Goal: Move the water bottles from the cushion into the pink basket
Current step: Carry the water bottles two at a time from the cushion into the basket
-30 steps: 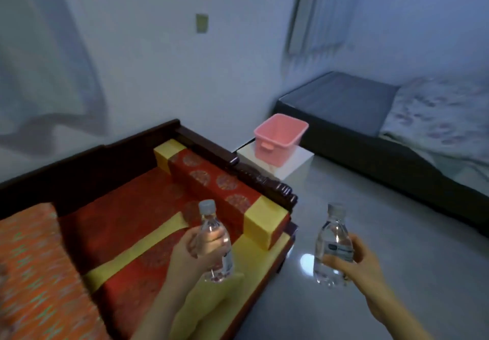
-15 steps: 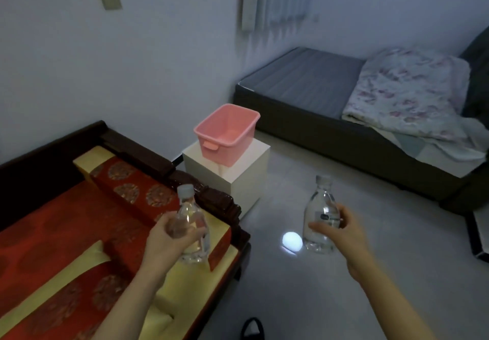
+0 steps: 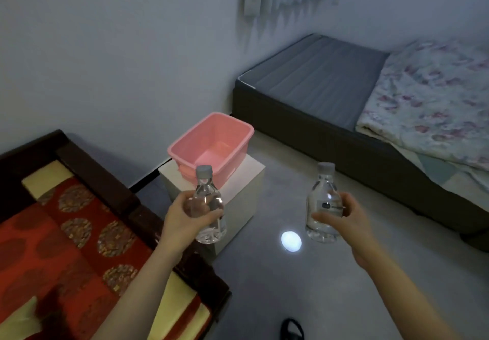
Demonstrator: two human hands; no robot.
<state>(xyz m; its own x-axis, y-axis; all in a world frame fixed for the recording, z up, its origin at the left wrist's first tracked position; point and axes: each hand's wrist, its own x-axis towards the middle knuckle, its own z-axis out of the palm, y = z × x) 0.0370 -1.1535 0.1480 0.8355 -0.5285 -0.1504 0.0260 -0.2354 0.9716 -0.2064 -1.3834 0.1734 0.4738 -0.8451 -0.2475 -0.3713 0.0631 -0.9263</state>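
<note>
My left hand [image 3: 182, 220] grips a clear water bottle [image 3: 207, 202] with a grey cap, held upright just in front of the pink basket [image 3: 230, 149]. My right hand [image 3: 341, 220] holds a second clear water bottle [image 3: 321, 202], also upright, over the floor to the right of the basket. The basket sits on a white box [image 3: 243, 196] and looks to have nothing inside. The red and yellow patterned cushion [image 3: 66, 236] lies at the lower left on a dark wooden bench.
A low dark bed [image 3: 317, 80] with a floral quilt [image 3: 434, 96] fills the right side. The dark wooden bench frame [image 3: 100, 180] runs between the cushion and the white box. A bright light spot [image 3: 291, 241] shows on the grey floor. A dark shoe [image 3: 291, 329] is at the bottom edge.
The view has swung right and closer to the basket. Both hands, each holding its bottle, have moved off the cushion toward the pink basket.
</note>
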